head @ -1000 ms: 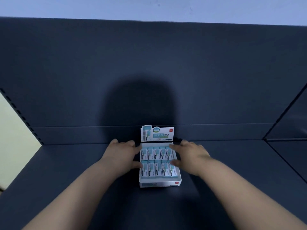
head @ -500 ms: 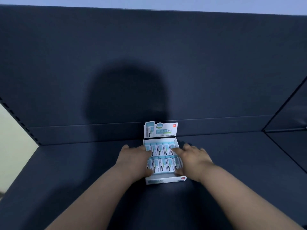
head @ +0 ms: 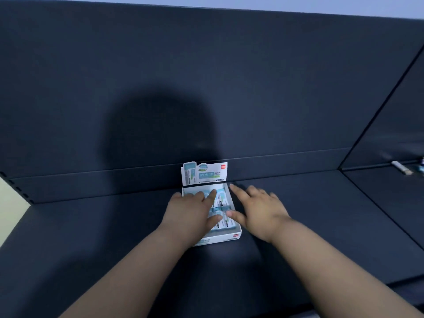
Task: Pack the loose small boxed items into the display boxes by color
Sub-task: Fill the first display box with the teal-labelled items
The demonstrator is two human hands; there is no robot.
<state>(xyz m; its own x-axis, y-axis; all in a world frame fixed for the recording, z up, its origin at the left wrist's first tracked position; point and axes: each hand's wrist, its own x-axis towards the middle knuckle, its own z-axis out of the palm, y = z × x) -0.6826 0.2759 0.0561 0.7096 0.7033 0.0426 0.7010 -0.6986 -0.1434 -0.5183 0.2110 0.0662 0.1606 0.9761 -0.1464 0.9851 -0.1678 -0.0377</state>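
A white display box with an upright printed back flap stands on the dark shelf, near the back wall. It is filled with light-blue small boxed items in rows. My left hand lies flat over the left part of the items, fingers straight. My right hand is at the box's right side with fingers spread, its thumb touching the items near the right rim.
The dark shelf surface stretches wide on both sides, with a dark back panel behind. On the adjoining shelf at the far right lies a small white item. A pale wall shows at the left edge.
My left hand has slid from the box's left side onto the items. My right hand has spread its fingers at the right side. The view has shifted left.
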